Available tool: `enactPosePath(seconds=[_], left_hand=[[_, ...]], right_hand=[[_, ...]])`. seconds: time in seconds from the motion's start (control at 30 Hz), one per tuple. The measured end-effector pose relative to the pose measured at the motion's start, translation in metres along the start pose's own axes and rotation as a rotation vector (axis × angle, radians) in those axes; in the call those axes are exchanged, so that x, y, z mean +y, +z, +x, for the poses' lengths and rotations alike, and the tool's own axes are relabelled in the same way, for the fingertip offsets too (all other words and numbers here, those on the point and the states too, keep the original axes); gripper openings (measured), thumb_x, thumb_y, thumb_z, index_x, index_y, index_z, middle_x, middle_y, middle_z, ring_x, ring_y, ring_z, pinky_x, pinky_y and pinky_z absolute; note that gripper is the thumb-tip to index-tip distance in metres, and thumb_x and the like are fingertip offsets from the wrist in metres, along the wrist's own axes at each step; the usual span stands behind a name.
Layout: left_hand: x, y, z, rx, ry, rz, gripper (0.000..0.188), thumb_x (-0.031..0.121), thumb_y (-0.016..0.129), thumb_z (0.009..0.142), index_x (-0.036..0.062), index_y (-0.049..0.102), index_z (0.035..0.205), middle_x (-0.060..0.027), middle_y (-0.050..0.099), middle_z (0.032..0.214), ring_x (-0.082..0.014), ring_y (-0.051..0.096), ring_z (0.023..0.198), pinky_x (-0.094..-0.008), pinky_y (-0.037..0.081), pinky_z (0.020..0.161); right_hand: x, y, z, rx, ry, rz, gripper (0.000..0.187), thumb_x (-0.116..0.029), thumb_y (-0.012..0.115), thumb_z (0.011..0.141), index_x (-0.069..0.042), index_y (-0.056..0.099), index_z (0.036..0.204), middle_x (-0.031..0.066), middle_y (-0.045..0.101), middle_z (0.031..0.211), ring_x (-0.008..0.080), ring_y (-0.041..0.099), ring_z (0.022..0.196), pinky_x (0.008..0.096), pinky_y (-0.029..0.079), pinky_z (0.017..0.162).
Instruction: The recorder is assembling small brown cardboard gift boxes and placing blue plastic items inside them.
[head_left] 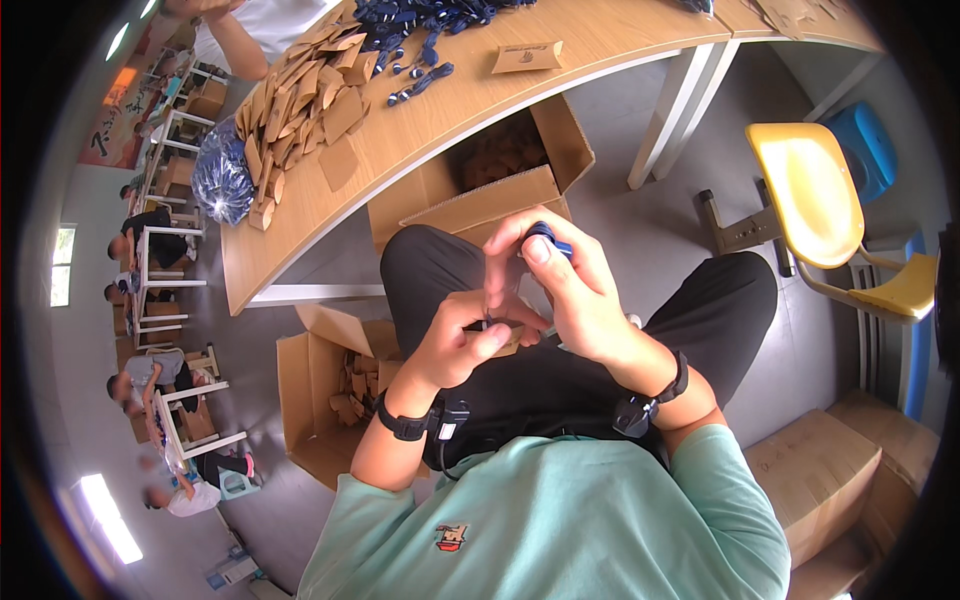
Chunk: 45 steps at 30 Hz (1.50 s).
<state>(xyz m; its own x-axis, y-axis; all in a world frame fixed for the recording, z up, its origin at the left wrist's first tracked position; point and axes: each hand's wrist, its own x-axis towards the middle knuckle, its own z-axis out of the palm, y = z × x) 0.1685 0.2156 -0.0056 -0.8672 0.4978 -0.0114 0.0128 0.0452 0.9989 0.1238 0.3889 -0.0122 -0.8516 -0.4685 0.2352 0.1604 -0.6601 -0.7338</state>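
Over my lap, my right hand [580, 290] pinches a small dark blue bundle of cord [550, 240] between thumb and fingertips. Just to its left and lower, my left hand [462, 338] is closed, with the thumb pressed toward the fingers. A brown cardboard piece [512, 346] shows partly at its fingertips; most of it is hidden by the hands. On the table ahead lies a pile of similar dark blue cord bundles [425, 85]. One folded brown pillow box [527, 57] sits by itself near the table edge.
Flat brown cardboard pieces [310, 100] heap on the wooden table [440, 130], beside a clear bag [222, 175]. Open cartons stand under the table [480, 200] and at my left [310, 400]. Right are a yellow chair [810, 190] and closed cartons [815, 470]. Other people work far left.
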Motion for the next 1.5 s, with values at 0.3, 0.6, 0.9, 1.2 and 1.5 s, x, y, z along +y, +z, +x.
enactPosePath(seconds=[0.3,0.6,0.9,1.2,1.5], left_hand=[[0.002,0.007,0.000,0.182,0.093,0.226,0.009,0.001,0.065,0.086,0.0011,0.068,0.095,-0.0058,0.069,0.083,-0.0156,0.065,0.076,-0.0285,0.051,0.071],[-0.007,0.003,0.000,0.270,0.101,0.282,0.017,0.004,0.071,0.082,0.0017,0.065,0.097,-0.0055,0.063,0.078,-0.0121,0.061,0.073,-0.0281,0.048,0.066],[-0.029,-0.025,-0.018,0.418,0.164,0.616,0.026,0.005,0.072,0.077,0.0053,0.065,0.102,-0.0102,0.063,0.081,-0.0294,0.062,0.073,-0.0338,0.050,0.067],[-0.072,-0.067,-0.054,0.524,0.157,0.810,0.040,0.000,0.072,0.071,0.0037,0.064,0.110,-0.0117,0.062,0.081,-0.0313,0.057,0.072,-0.0395,0.047,0.069],[-0.112,-0.087,-0.091,0.553,0.033,0.248,0.026,-0.001,0.069,0.084,0.0018,0.068,0.109,-0.0093,0.069,0.093,-0.0159,0.064,0.080,-0.0287,0.050,0.075]], right_hand=[[-0.004,-0.001,-0.003,-0.076,-0.078,-0.211,0.023,-0.020,0.052,0.101,0.000,0.061,0.106,0.0074,0.064,0.084,0.0124,0.060,0.078,0.0278,0.050,0.071],[-0.003,-0.002,0.005,-0.259,-0.406,-0.663,0.017,-0.011,0.064,0.090,0.000,0.061,0.103,0.0151,0.067,0.094,0.0357,0.064,0.082,0.0399,0.053,0.074],[0.024,0.007,0.017,-0.282,-0.328,-0.784,0.018,-0.015,0.065,0.090,0.000,0.059,0.100,0.0169,0.060,0.083,0.0370,0.057,0.076,0.0427,0.048,0.068],[0.073,0.030,0.042,-0.334,-0.114,-0.781,0.018,-0.012,0.060,0.093,0.002,0.060,0.104,0.0190,0.065,0.093,0.0394,0.062,0.084,0.0418,0.052,0.075],[0.097,0.050,0.057,-0.351,0.025,-0.756,0.018,-0.013,0.057,0.097,0.002,0.061,0.107,0.0175,0.066,0.094,0.0356,0.064,0.084,0.0379,0.053,0.076]])
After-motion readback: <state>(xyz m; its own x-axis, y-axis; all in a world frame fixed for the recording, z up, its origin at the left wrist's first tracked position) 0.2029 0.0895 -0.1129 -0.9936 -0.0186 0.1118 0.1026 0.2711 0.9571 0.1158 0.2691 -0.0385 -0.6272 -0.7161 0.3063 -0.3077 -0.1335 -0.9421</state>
